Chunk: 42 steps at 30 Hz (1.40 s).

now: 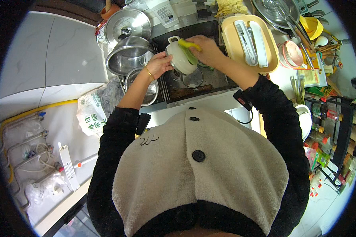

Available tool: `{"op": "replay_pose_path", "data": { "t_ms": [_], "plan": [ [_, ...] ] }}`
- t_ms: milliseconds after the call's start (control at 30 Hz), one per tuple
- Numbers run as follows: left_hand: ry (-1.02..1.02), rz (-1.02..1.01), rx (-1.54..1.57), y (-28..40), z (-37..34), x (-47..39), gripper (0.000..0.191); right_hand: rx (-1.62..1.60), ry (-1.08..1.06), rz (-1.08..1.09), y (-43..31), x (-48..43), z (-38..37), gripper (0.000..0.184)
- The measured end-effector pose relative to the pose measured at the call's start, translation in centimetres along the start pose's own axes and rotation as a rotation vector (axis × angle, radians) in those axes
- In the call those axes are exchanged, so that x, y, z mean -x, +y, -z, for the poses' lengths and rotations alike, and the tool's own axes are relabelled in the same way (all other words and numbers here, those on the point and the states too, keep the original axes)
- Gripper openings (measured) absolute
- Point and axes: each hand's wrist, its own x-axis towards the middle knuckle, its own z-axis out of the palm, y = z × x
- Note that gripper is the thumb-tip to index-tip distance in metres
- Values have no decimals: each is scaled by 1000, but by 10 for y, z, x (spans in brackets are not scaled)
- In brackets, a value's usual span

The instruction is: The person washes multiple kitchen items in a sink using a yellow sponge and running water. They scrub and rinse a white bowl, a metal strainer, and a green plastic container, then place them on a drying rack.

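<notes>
Over the dark sink (221,80), my left hand (158,65) grips the edge of a cream-coloured bowl (176,59) with a loop handle. The bowl is tilted on its side, its rounded outside towards my right hand (207,51). Slightly blurred, that hand holds a yellow-green scrubber (188,51) against the bowl's outer surface. Whether the scrubber is a cloth or a pad, I cannot tell. Below the bowl, a round metal-rimmed dish (192,78) lies on the sink floor.
Stainless steel bowls (127,56) and a pot lid (130,25) crowd the left side. A cream tray (233,49) with cutlery cases borders the sink's right. Patterned bowls (293,53) stand beyond it. A white bottle (164,13) stands behind the sink.
</notes>
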Motion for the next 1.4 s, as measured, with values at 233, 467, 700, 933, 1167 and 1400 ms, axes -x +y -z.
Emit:
{"op": "replay_pose_path", "data": {
  "t_ms": [233, 467, 700, 933, 1167, 1400],
  "plan": [
    [-70, -115, 48, 10, 0, 4, 25, -64, -118, -472, -1, 4, -13, 31],
    [-112, -52, -136, 11, -3, 3, 20, -9, 8, 69, -24, -1, -25, 28],
    [-101, -71, -229, 13, -22, 1, 22, 51, -112, 170, -13, -25, -15, 31],
    [-87, -239, 253, 17, 3, 4, 26, 257, -257, 484, -31, 19, -2, 42],
    [-132, -286, 441, 19, 22, 24, 28, -216, 125, -55, -25, 39, 0, 33],
    [-247, -198, 455, 14, 13, 32, 32, -1270, 108, -769, 1, -9, -14, 30]
  ]
}}
